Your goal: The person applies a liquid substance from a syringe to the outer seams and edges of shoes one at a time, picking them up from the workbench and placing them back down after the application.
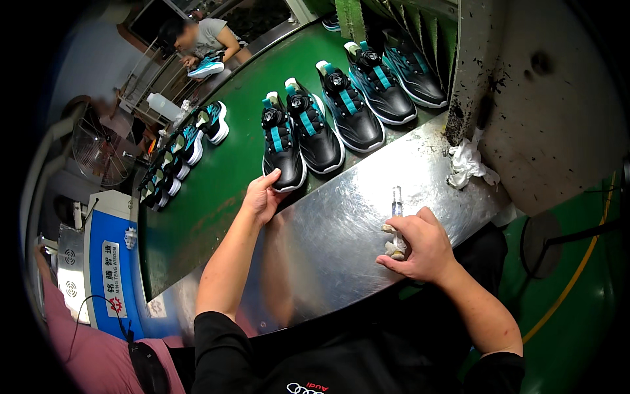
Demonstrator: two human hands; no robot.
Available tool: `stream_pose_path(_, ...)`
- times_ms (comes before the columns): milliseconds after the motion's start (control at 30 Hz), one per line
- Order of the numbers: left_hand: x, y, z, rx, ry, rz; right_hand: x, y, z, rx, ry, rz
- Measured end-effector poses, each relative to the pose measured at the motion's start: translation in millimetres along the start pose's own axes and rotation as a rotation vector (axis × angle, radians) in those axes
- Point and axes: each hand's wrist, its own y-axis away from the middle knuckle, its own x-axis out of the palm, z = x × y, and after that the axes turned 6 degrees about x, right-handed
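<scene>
Several black sneakers with turquoise straps, round lacing dials and white soles stand in a row, toes toward me. My left hand (262, 198) is closed on the toe of the leftmost sneaker (282, 161), thumb on top and fingers by the sole. Beside it, touching or nearly so, is a second sneaker (321, 150). Over the metal ledge (328, 226), my right hand (423, 248) closes around a small slim tool (396, 201) with a clear or metallic tip. Whitish lumps (394, 247) show between thumb and fingers; the tool's exact kind is unclear.
More sneakers (190, 146) line the green belt's (230, 197) far left side. A white crumpled rag (469, 164) lies by the metal post at right. Across the belt, a person (210, 43) handles a shoe. Another person in pink (98, 341) is at lower left, near a fan (98, 144).
</scene>
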Motion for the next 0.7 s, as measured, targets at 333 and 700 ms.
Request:
stream_pose_path(333, -38, 53, -24, 0.214, -0.540, -0.045, -5, 1, 3, 0.017, -0.032, -0.013)
stream_pose_path(700, 67, 128, 42, 0.185, -0.416, 0.337, -4, 1, 3, 0.007, -0.020, -0.017)
